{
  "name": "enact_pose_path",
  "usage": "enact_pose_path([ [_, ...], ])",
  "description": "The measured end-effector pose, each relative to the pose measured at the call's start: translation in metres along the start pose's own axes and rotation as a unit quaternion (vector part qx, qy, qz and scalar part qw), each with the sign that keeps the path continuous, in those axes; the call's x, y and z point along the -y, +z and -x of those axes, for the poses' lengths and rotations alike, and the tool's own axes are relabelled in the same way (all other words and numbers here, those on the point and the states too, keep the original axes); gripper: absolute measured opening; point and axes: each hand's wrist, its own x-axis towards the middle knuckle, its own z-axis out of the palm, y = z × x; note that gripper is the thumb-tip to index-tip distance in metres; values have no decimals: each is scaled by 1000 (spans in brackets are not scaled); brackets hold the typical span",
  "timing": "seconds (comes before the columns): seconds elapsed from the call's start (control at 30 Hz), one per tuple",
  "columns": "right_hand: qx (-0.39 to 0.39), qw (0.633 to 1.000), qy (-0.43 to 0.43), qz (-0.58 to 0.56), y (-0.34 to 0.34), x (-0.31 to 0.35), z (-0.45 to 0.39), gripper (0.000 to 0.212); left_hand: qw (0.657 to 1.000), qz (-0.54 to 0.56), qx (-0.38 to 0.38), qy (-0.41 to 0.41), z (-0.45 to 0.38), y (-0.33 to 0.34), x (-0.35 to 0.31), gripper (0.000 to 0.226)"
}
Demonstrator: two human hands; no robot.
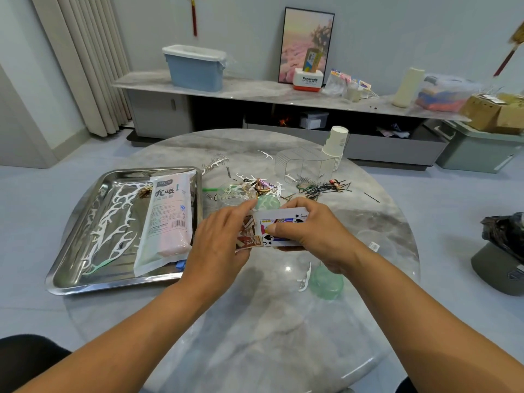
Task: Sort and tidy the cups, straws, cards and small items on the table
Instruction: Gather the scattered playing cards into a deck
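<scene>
- Partly sorted: floss picks (113,219) and a straw pack (170,219) lie in the steel tray (68,282); paper cups (334,148) stand stacked at the far side of the desk (255,321).
- Left to do: hairpins (323,190), loose picks, clear cups and green lids (scattered mid-desk).
- Right hand (309,231) grip clamped on the card deck (279,226); left hand (218,242) pinches its left end.
- Deck held above the desk centre, jack of spades up, long axis left-right.

Both hands, left hand (218,239) and right hand (309,228), grip playing cards (279,226).
</scene>
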Motion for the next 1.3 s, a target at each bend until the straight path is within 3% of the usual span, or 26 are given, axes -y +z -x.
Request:
enact_pose_path([
  [0.17,22,998,54,2,-6,-4,-1,35,995,-71,-6,64,2,-1,-1,102],
  [0.3,27,999,39,-27,-4,-7,-1,36,995,-72,-10,65,-1,-3,-2,97],
  [0.43,-44,998,31,-28,8,-10,1,43,996,-52,-3,67,0,-1,-5,96],
  [0.6,-116,993,-2,5,21,-14,3,17,995,-49,-18,82,4,4,-13,103],
  [0.73,-131,985,-41,105,30,-18,3,29,1000,-4,-2,15,9,10,-19,91],
  [0.83,-94,985,-49,134,33,-22,1,47,996,43,40,-62,12,14,-23,82],
  [0.93,-81,995,-56,34,37,-17,-1,37,977,140,46,-154,17,23,-26,70],
  [1.07,-91,992,-76,-32,39,-16,-2,35,918,296,55,-259,16,32,-30,56],
  [1.17,-64,996,-64,-12,49,-27,1,25,881,375,77,-276,21,42,-30,52],
  [1.3,-94,993,-64,-9,56,-53,-1,13,885,375,86,-263,29,49,-32,53],
])
